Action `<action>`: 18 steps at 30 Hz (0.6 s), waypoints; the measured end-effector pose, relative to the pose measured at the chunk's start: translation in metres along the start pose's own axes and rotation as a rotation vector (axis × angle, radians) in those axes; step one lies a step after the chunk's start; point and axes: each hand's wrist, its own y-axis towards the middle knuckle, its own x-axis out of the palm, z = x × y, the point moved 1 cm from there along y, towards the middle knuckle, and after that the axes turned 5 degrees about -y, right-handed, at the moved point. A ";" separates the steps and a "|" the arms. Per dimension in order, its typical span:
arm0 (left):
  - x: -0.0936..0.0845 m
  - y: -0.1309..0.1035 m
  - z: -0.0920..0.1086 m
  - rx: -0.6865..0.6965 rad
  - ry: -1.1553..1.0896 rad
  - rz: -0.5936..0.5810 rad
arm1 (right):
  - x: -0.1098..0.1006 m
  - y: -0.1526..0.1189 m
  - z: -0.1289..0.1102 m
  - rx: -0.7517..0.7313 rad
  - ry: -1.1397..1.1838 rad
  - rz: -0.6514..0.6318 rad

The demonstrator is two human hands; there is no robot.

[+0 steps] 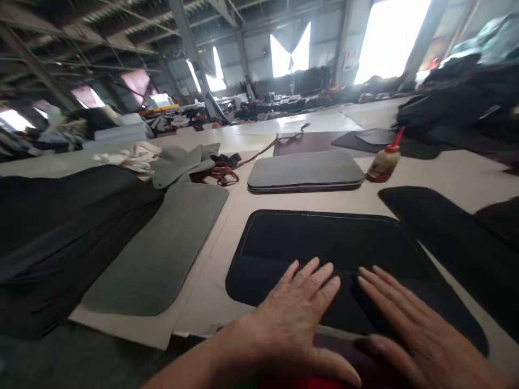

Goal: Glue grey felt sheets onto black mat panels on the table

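Note:
A black rounded-corner fabric panel (pixel 324 243) lies flat on the pale table (pixel 446 170) in front of me. My left hand (pixel 298 319) rests palm down on its near edge, fingers spread. Beside it, my right hand (pixel 413 329) also presses flat on the panel's near right part, fingers extended. Neither hand holds anything. Something red shows under my wrists at the bottom edge, too little to identify.
A grey panel (pixel 162 254) lies at left beside a black cloth heap (pixel 52 237). Behind it sits a stack of grey panels (pixel 306 172) and a glue bottle with a red nozzle (pixel 384 162). More black panels (pixel 454 237) lie at right.

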 end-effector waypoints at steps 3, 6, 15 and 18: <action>0.014 0.011 -0.003 0.013 0.008 -0.080 | 0.001 0.006 -0.015 -0.205 -0.200 0.012; 0.017 0.005 -0.014 -0.027 0.102 -0.088 | -0.004 0.006 -0.023 -0.216 -0.275 -0.035; 0.013 -0.061 -0.066 -0.012 0.686 0.243 | -0.022 -0.026 -0.007 0.026 -0.390 -0.096; 0.011 -0.079 -0.073 -0.015 0.754 0.317 | -0.026 -0.037 -0.002 0.079 -0.417 -0.061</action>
